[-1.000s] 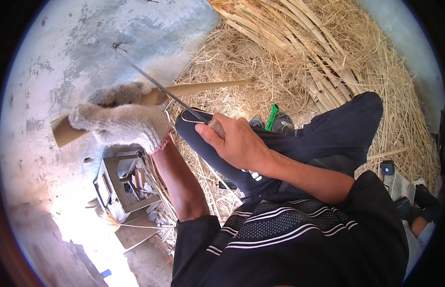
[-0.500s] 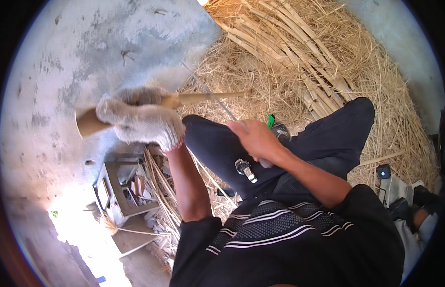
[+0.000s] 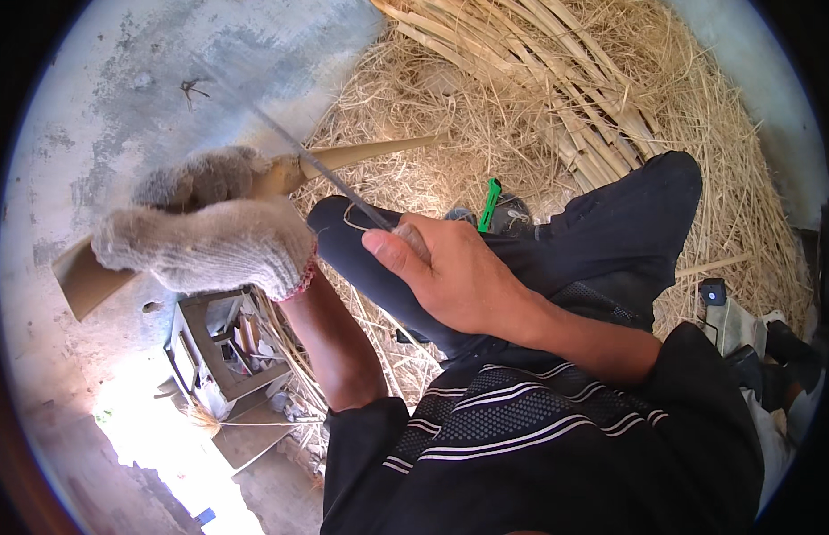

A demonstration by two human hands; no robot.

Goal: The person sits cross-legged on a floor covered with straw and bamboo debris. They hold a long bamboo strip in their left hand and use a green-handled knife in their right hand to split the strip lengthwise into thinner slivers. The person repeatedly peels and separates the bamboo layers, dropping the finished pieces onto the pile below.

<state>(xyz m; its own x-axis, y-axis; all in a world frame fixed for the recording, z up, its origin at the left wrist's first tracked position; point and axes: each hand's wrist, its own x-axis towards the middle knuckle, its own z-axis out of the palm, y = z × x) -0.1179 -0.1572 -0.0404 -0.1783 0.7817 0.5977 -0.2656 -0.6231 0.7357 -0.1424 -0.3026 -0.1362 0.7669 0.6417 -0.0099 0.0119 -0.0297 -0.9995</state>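
Slim metal tool [image 3: 338, 184] has swung left, bare right hand [image 3: 459, 276] wrapped round it, knit-gloved left hand [image 3: 218, 245] clasping curved bamboo [image 3: 89, 278].

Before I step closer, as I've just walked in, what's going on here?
The left hand, in a pale grey knitted glove, grips a tan, curved bamboo-like piece. The bare right hand holds a long, thin grey metal tool crossing it in view, contact unclear. Dry straw and long pale strips lie beyond.
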